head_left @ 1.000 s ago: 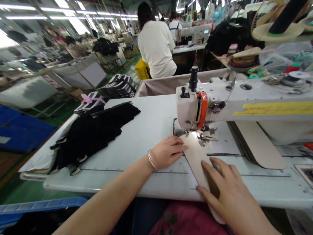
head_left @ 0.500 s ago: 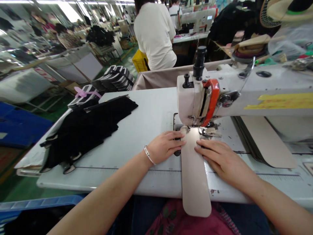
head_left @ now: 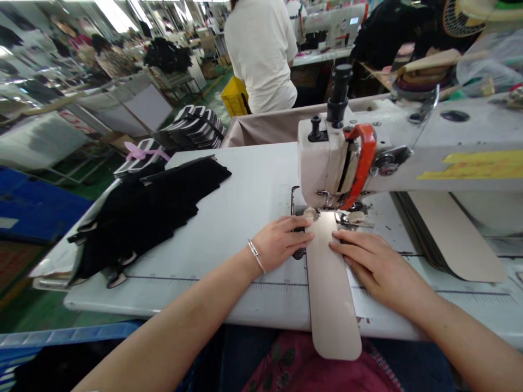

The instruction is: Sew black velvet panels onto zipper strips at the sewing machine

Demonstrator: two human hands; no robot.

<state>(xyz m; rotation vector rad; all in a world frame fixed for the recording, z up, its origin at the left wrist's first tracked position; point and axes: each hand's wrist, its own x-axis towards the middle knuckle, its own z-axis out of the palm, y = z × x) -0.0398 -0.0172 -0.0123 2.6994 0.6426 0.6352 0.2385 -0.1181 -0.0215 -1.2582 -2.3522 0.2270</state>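
A long beige panel (head_left: pixel 333 294) with rounded near corners lies under the head of a white sewing machine (head_left: pixel 316 169). Its near end overhangs the table's front edge, above my lap. My left hand (head_left: pixel 281 239), with a bangle at the wrist, rests with outstretched fingertips on the panel's left edge. Along the right edge, the fingers of my right hand (head_left: pixel 373 261) lie flat, touching the panel close to the presser area. Both hands are open and grip nothing. The machine's head hides the far end of the panel and the needle.
Black fabric pieces (head_left: pixel 151 218) lie piled on the left of the table (head_left: pixel 253 179). Right of the machine head is a stack of similar beige panels (head_left: pixel 461 239). A blue crate (head_left: pixel 73 337) stands at lower left. Beyond the table sits a person in a white shirt (head_left: pixel 261 54).
The view has shifted slightly, so the machine, panel and hands appear a little further right. Both hands keep nearly the same place on the panel.
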